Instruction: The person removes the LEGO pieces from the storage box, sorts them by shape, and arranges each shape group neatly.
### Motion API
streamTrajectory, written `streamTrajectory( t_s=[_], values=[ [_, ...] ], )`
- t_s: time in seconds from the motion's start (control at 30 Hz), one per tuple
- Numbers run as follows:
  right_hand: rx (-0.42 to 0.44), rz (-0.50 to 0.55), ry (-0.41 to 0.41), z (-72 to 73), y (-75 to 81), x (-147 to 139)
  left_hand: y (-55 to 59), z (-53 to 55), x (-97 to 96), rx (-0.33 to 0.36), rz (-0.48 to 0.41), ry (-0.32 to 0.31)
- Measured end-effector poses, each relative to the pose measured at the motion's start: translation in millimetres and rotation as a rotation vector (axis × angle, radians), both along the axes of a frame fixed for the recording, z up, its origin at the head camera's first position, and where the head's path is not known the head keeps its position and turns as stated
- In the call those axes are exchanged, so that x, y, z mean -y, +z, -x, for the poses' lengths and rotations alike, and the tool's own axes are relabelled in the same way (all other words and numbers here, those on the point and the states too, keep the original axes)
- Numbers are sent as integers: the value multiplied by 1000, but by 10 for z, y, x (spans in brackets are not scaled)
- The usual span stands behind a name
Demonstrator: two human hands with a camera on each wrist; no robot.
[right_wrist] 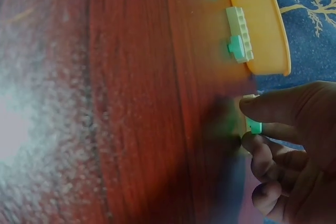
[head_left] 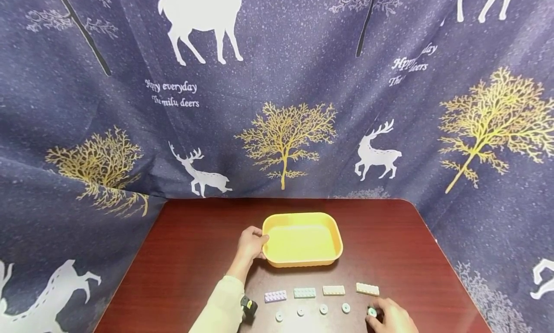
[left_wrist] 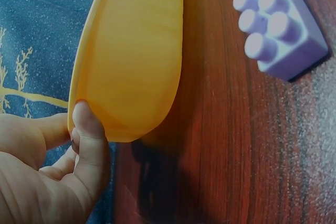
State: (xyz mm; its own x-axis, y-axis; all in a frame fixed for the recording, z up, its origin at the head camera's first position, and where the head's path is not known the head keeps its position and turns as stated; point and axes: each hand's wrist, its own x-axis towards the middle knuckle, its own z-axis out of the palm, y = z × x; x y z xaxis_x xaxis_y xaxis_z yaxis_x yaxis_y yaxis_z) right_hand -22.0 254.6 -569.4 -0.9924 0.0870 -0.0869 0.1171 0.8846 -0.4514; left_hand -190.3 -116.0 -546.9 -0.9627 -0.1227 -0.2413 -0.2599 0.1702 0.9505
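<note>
My left hand grips the left end of a yellow plastic bin, its thumb over the rim in the left wrist view. Down at the right front, my right hand pinches a small green round piece between thumb and fingers. Just beyond that hand lies a pale yellow toy brick. Left of it, in a row before the bin, are a cream brick, a mint brick and a purple brick, whose studs show large in the left wrist view.
Several more round pieces, such as this one, lie in a row nearer me than the bricks. The dark red table meets a blue patterned cloth at its back and sides. A black wrist device sits at my left sleeve.
</note>
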Motion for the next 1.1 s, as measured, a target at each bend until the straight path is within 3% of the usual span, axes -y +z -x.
streamTrajectory(
  t_s=[0.13, 0.8, 1.1],
  values=[
    [38, 2, 4, 22, -20, 2, -10, 11, 9, 6, 8, -2],
    [-13, 14, 24, 48, -38, -31, 12, 13, 13, -1, 13, -5],
    [33, 41, 13, 55, -60, -38, -14, -3, 4, 0, 13, -5]
  ],
)
